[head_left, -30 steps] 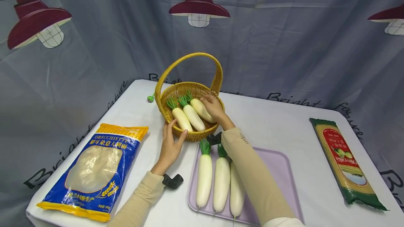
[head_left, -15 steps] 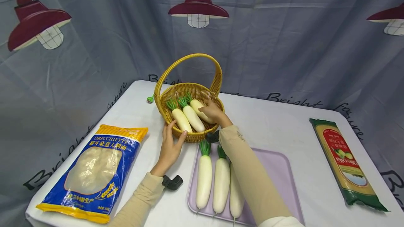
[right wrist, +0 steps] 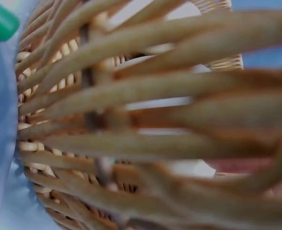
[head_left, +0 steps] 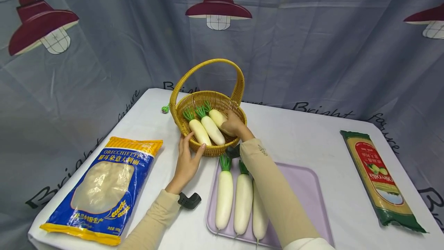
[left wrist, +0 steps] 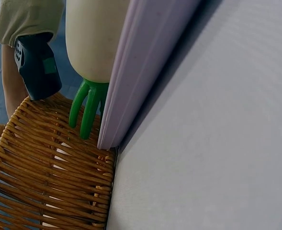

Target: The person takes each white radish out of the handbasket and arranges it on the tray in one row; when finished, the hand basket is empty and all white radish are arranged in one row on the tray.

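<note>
A brown wicker basket (head_left: pixel 216 151) with a tall arched handle holds three white radishes with green tops: a left one (head_left: pixel 200 132), a middle one (head_left: pixel 212 129) and a right one (head_left: pixel 217 117). My right hand (head_left: pixel 234 124) reaches over the right rim and grips the right radish, covering its lower end. Fingers spread, my left hand (head_left: pixel 187 163) rests on the basket's front left rim. Close wicker weave (right wrist: pixel 179 91) fills most of the right wrist view. In the left wrist view the basket wall (left wrist: pixel 50 163) stands beside a tray edge (left wrist: pixel 136 67).
Three longer white radishes (head_left: pixel 224 200) lie on a lilac tray (head_left: pixel 300 180) before the basket, partly under my right sleeve. A blue pasta bag (head_left: pixel 100 188) lies left, a green-ended pasta pack (head_left: pixel 379 178) right. A small green item (head_left: pixel 165 109) sits behind.
My right hand has shifted down along the right radish, from near its upper part to its lower end. My left hand and the basket stay about where they were.
</note>
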Demonstrator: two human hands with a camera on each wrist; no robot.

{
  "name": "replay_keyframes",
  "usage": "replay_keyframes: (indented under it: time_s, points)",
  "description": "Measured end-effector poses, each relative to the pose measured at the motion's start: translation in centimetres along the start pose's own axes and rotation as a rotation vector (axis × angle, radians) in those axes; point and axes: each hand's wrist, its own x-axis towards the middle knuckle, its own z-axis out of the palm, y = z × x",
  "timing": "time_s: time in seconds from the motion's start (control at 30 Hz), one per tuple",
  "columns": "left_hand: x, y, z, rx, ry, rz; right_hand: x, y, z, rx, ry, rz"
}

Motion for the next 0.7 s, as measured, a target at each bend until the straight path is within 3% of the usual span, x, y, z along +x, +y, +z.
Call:
replay_keyframes:
  time_s: [0.27,0.7]
  points:
    - [-0.13,0.07,0.0,-0.012,-0.003,-0.011,0.02,-0.03,0.13,-0.045,0.017,0.006]
    - [0.07,-0.02,-0.02,0.001,-0.004,-0.012,0.02,0.05,0.04,-0.038,0.022,-0.078]
